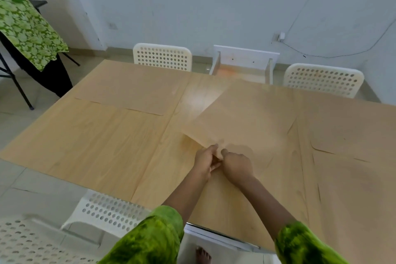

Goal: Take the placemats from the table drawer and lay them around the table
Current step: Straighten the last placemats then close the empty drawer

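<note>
Placemat in hand (246,113): tan sheet lying askew across the middle of the table, its near corner lifted and pinched.
Left hand (205,162): fingers closed on that near corner.
Right hand (236,166): curled tight beside the left, touching it, gripping the same corner.
Laid placemat (132,90): flat at the far left place, before a white perforated chair (162,57).
Another placemat (351,156): spread at the right side, creased.
Table (85,141): pale wood-grain top.
Drawer (244,64): white, pulled open at the far edge, between two chairs.
Sleeves (150,240): mottled green.
Bystander (27,30): green-patterned clothing, far left.
</note>
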### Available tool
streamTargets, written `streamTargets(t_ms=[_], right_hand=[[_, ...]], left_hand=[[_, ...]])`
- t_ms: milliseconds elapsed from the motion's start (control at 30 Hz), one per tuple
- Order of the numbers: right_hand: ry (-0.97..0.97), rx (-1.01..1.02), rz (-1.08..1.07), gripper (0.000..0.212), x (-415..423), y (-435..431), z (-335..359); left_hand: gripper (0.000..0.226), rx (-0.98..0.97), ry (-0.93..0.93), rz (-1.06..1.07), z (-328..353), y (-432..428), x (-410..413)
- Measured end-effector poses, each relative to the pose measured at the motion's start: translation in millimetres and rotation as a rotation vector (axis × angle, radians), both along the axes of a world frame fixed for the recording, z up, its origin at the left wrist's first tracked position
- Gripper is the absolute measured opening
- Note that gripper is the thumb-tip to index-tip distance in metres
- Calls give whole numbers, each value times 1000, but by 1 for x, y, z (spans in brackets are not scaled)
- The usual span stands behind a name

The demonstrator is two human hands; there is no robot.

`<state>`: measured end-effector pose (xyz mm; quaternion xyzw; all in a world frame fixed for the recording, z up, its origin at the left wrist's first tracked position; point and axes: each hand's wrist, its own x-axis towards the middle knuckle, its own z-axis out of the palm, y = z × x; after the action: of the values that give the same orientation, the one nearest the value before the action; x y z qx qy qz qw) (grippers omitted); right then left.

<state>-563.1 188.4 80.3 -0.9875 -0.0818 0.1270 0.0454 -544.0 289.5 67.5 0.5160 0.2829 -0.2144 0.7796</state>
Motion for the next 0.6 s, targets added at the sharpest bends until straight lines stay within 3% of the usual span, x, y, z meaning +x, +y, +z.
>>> streamTargets(t_ms=[67,133,233,433,600], right_hand=[[74,134,-45,29,1,0,4],[142,308,-129,35,9,-8,9],[99,461,-261,43,35,-32,21],[40,409,-459,44,88,-76,31],[94,384,-707,51,106,-84,21]], left_hand=[[16,64,-22,44,-2,-6,2],[30,115,-67,93,1,-3,3],[45,127,-185,100,7,22,8],[33,39,-344,110,40,116,17],[26,48,-334,54,54,194,3]])
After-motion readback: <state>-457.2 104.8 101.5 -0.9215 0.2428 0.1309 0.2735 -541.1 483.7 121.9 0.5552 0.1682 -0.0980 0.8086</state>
